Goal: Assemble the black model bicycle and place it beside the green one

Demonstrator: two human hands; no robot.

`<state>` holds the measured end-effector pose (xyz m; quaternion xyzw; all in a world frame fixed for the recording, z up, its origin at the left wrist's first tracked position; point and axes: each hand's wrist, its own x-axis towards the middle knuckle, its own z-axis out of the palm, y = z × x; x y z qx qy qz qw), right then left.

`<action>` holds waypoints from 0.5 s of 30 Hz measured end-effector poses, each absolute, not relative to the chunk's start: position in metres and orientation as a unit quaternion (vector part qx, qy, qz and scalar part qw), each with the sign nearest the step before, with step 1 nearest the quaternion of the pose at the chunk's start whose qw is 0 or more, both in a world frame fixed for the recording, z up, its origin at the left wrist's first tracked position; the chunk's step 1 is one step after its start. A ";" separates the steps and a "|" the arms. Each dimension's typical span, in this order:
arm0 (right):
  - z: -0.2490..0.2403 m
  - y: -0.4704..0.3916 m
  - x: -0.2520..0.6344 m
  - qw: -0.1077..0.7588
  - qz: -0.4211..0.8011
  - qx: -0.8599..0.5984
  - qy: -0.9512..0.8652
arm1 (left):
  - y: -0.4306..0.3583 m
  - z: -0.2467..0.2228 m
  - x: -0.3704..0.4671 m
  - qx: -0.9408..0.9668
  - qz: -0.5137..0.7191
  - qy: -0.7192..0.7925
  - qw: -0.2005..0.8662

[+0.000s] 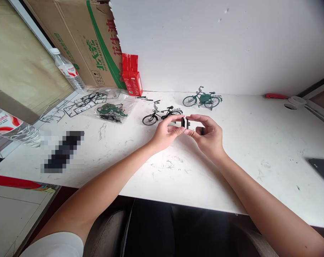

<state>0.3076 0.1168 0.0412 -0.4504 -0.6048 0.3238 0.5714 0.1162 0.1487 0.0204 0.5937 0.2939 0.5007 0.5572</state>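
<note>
Between thumb and fingers my left hand (166, 132) pinches a small dark flat plastic part (183, 122). Facing it, my right hand (208, 135) grips a small dark toothed plastic part (188, 123); the two pieces are close together with a narrow gap. A dark band circles one finger of my right hand. Just behind my left hand a black model bicycle (151, 119) stands upright, its rear partly covered by the hand. Farther back stands a green model bicycle (203, 99).
A clear bag (114, 110) of green and black parts lies left, beside black part frames (83, 105). Two water bottles (69, 71), a cardboard box (79, 39) and a red packet (132, 76) stand along the left and back. A dark flat object (322, 169) lies right.
</note>
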 end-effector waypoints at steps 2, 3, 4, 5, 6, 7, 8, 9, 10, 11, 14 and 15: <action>0.043 0.117 0.308 0.579 0.337 -0.439 -0.599 | 0.151 0.019 0.116 0.600 0.509 0.282 0.549; 0.044 0.117 0.308 0.583 0.344 -0.434 -0.595 | 0.152 0.019 0.117 0.603 0.514 0.274 0.546; 0.044 0.117 0.308 0.586 0.350 -0.432 -0.590 | 0.153 0.019 0.117 0.604 0.518 0.267 0.544; 0.044 0.117 0.308 0.588 0.355 -0.430 -0.586 | 0.154 0.019 0.117 0.604 0.520 0.260 0.545; 0.044 0.117 0.308 0.589 0.360 -0.428 -0.583 | 0.155 0.019 0.117 0.602 0.520 0.256 0.549; 0.044 0.117 0.308 0.591 0.363 -0.427 -0.580 | 0.156 0.019 0.117 0.599 0.519 0.253 0.555; 0.044 0.116 0.308 0.592 0.365 -0.426 -0.579 | 0.156 0.020 0.117 0.594 0.516 0.253 0.563; 0.043 0.116 0.308 0.593 0.366 -0.425 -0.578 | 0.157 0.020 0.117 0.588 0.514 0.254 0.570; 0.043 0.116 0.308 0.594 0.366 -0.424 -0.577 | 0.157 0.020 0.117 0.582 0.512 0.257 0.577; 0.043 0.116 0.308 0.595 0.367 -0.423 -0.577 | 0.157 0.020 0.117 0.576 0.510 0.261 0.583; 0.043 0.115 0.308 0.598 0.369 -0.421 -0.573 | 0.156 0.020 0.117 0.561 0.507 0.270 0.596; 0.043 0.115 0.307 0.599 0.368 -0.421 -0.573 | 0.156 0.019 0.118 0.557 0.506 0.271 0.600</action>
